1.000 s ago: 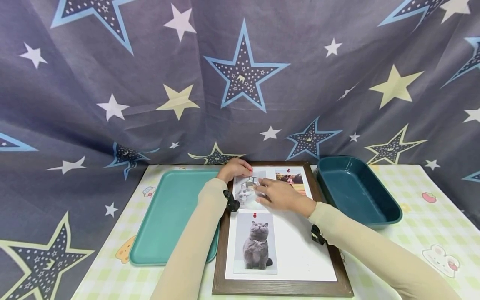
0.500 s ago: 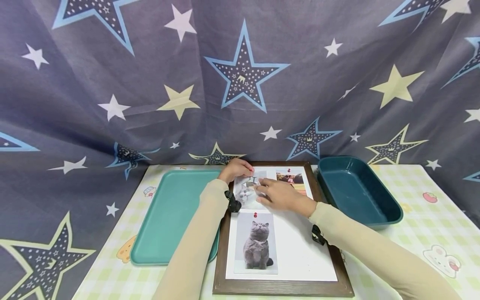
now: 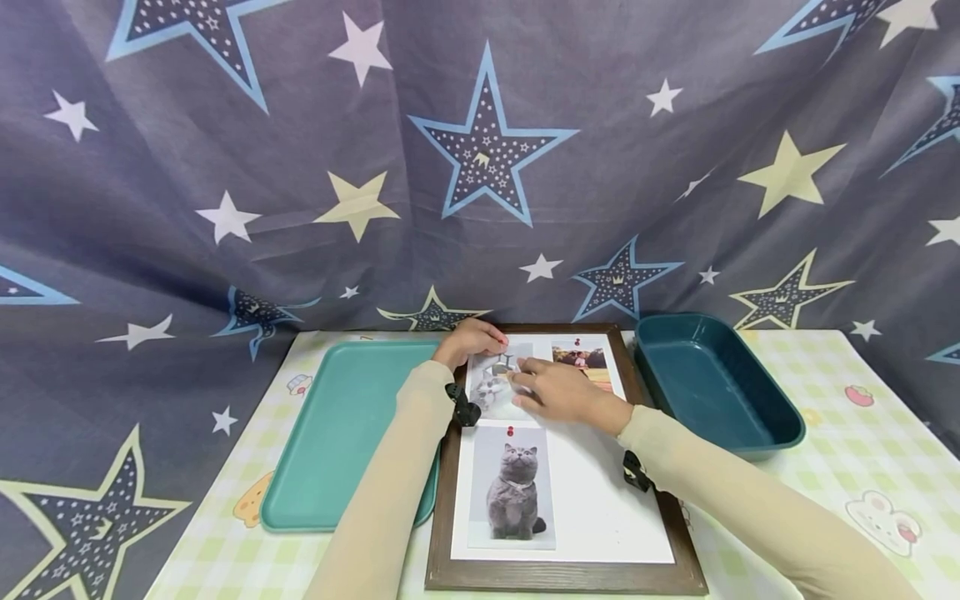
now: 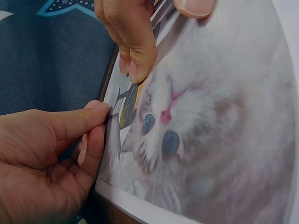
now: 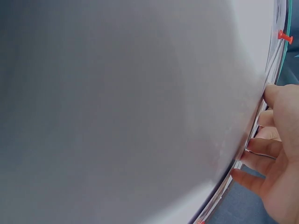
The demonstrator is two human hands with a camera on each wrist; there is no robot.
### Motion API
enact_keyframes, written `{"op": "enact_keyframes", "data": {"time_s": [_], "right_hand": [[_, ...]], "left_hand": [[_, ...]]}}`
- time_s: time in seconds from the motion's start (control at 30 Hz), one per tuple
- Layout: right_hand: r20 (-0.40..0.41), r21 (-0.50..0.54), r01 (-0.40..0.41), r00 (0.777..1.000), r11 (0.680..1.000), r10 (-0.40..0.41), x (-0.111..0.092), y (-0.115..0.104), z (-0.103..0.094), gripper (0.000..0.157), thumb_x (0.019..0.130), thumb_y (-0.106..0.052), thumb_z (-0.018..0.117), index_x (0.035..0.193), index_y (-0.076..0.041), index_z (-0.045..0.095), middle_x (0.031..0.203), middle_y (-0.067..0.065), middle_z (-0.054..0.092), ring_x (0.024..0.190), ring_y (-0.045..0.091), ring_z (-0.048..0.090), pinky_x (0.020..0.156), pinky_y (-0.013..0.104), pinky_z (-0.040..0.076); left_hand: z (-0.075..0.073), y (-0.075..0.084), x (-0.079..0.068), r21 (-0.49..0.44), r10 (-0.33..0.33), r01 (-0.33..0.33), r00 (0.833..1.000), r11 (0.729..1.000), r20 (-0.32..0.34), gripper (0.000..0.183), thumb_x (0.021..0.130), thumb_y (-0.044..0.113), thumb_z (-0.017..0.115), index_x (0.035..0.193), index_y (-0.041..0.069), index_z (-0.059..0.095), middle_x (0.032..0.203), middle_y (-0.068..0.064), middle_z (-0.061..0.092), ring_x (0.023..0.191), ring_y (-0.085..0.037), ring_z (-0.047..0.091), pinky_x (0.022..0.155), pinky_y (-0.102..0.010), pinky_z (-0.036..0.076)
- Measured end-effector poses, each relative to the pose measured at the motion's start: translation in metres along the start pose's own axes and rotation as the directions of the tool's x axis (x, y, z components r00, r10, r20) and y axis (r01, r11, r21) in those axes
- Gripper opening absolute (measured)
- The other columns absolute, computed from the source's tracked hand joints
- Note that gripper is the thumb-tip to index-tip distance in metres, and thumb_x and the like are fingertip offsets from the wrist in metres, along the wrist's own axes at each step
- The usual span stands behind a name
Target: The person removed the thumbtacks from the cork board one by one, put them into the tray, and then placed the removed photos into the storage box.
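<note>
My left hand (image 3: 471, 340) is at the top of a framed white board (image 3: 592, 500), thumb and index finger pinched together at the upper edge of a kitten photo (image 4: 205, 121). A red spot at those fingertips looks like a push pin, mostly covered by the fingers. My right hand (image 3: 566, 390) rests its spread fingertips on the same photo. Below it, a grey cat photo (image 3: 513, 492) hangs from a red push pin (image 3: 510, 431). Another photo (image 3: 588, 360), with a pin (image 3: 577, 340) at its top, is to the right of my right hand.
A green tray (image 3: 352, 433) lies left of the board, partly under my left forearm. On the right, a deep dark teal bin (image 3: 720, 392) stands against the frame's side. The checked tablecloth (image 3: 840, 450) ends at a star-patterned curtain (image 3: 480, 267) behind.
</note>
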State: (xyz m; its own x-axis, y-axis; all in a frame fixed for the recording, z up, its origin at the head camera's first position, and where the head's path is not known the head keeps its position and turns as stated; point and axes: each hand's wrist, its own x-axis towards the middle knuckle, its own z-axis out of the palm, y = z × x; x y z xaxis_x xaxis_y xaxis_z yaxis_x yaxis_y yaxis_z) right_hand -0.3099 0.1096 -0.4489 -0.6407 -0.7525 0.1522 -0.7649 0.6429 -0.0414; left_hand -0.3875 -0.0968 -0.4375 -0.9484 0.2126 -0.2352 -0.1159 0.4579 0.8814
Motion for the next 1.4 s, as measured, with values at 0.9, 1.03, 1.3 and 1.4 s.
{"op": "enact_keyframes", "data": {"time_s": [0.9, 1.03, 1.3, 1.4], "right_hand": [[0.003, -0.007, -0.003, 1.0, 1.0, 0.003, 0.002, 0.0015, 0.0009, 0.047, 0.104, -0.039, 0.056, 0.14, -0.009, 0.062, 0.144, 0.023, 0.057, 0.126, 0.04, 0.062, 0.1, 0.051, 0.056], [0.018, -0.007, -0.01, 1.0, 1.0, 0.01, 0.0023, 0.0014, 0.0017, 0.047, 0.105, -0.039, 0.055, 0.141, -0.009, 0.062, 0.145, 0.024, 0.057, 0.126, 0.04, 0.062, 0.099, 0.051, 0.057], [0.008, -0.006, -0.009, 1.0, 1.0, 0.009, 0.002, 0.0008, 0.0029, 0.046, 0.104, -0.037, 0.056, 0.139, -0.008, 0.063, 0.143, 0.024, 0.059, 0.124, 0.039, 0.063, 0.096, 0.051, 0.058], [0.005, -0.007, -0.004, 1.0, 1.0, 0.004, 0.0017, 0.0003, 0.0023, 0.046, 0.104, -0.037, 0.057, 0.139, -0.008, 0.063, 0.142, 0.025, 0.059, 0.124, 0.039, 0.063, 0.097, 0.051, 0.057]], "left_hand": [[-0.0023, -0.0028, 0.0061, -0.051, -0.05, 0.05, 0.999, 0.997, -0.004, 0.022, 0.092, 0.007, 0.074, 0.112, 0.0, 0.075, 0.101, -0.006, 0.075, 0.082, -0.01, 0.064, 0.081, -0.022, 0.055], [-0.0022, -0.0029, 0.0052, -0.046, -0.053, 0.053, 0.999, 0.998, -0.004, 0.022, 0.092, 0.008, 0.074, 0.112, 0.001, 0.075, 0.103, -0.007, 0.075, 0.082, -0.01, 0.064, 0.08, -0.022, 0.054], [-0.0018, -0.0037, 0.0055, -0.044, -0.052, 0.052, 0.999, 0.998, -0.004, 0.022, 0.092, 0.009, 0.074, 0.113, 0.001, 0.075, 0.101, -0.005, 0.074, 0.08, -0.009, 0.063, 0.079, -0.022, 0.054], [-0.0024, -0.0042, 0.0064, -0.045, -0.06, 0.06, 0.998, 0.997, 0.004, 0.023, 0.093, 0.01, 0.074, 0.114, 0.001, 0.075, 0.103, -0.006, 0.075, 0.082, -0.01, 0.064, 0.08, -0.023, 0.055]]}}
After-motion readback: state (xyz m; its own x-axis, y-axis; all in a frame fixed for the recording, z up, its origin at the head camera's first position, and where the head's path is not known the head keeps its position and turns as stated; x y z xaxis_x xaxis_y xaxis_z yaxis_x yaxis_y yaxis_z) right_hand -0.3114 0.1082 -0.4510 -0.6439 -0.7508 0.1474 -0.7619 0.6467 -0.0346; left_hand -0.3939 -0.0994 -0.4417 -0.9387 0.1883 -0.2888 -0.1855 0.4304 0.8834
